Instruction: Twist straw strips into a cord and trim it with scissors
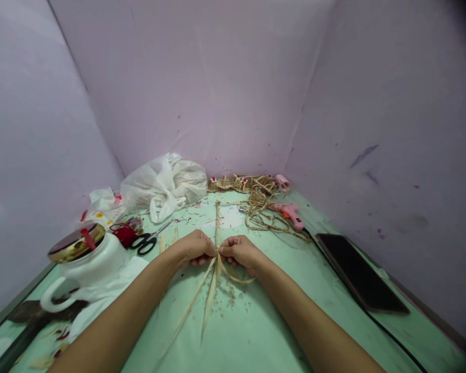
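Pinching a thin, straw-coloured braid of flat fibre strips [218,223], the bare left hand [198,247] and bare right hand [239,252] meet over the middle of the pale green surface [279,331], fingers curled nearly closed. Both forearms [295,303] angle inward. The braid runs toward the far edge; its loose pale ends [210,295] fan toward the near edge. A pink plastic glue gun [292,213] lies toward the far right corner.

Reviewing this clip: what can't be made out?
In the head view:
How the strands are pinched: hidden by the left hand and right hand.
Inside the white mug: hidden by its wall and the gold-rimmed lid.
Handle end of the dark tool: cut off, lower-left edge.
Near end of the black cable: cut off, bottom edge.
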The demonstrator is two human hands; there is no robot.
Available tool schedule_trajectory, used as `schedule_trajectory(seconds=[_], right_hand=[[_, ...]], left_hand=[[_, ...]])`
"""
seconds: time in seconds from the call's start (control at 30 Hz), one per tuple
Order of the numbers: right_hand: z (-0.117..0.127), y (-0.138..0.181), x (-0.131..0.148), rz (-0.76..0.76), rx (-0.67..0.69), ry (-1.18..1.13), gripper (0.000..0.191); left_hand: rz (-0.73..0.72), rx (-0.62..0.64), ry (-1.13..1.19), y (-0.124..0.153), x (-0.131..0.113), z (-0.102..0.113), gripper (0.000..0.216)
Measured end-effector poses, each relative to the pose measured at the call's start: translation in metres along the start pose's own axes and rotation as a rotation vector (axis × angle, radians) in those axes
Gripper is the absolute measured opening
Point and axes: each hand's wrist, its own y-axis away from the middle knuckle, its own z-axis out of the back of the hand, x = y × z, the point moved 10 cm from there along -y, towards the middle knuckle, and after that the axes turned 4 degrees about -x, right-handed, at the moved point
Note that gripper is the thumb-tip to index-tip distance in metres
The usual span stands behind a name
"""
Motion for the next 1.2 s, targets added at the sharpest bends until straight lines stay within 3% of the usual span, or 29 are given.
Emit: schedule_trajectory(seconds=[0.1, 0.37, 0.6, 0.83, 1.03, 1.2], right_hand=[[0.000, 0.000, -0.001, -0.013, -0.002, -0.016, 0.011], [-0.001, 0.003, 0.000, -0.045, 0.007, -0.063, 0.011], [-0.005, 0.006, 0.002, -0.053, 0.061, -0.098, 0.008], [-0.004, 0.010, 0.005, -0.068, 0.083, -0.112, 0.012], [-0.005, 0.012, 0.006, -0.073, 0.118, -0.099, 0.007], [-0.004, 0.013, 0.008, -0.066, 0.115, -0.073, 0.004]], left_hand=[[0.011, 0.029, 0.066, 0.002, -0.002, -0.006, 0.013], [0.052, -0.092, 0.062, -0.002, 0.005, 0.000, 0.015], [0.077, 0.113, 0.286, -0.006, 0.009, -0.020, 0.018], [0.120, 0.098, 0.284, -0.009, 0.016, -0.017, 0.010], [0.126, 0.162, 0.297, -0.002, 0.012, -0.023, 0.012], [0.126, 0.115, 0.324, -0.006, 0.014, -0.019, 0.012]])
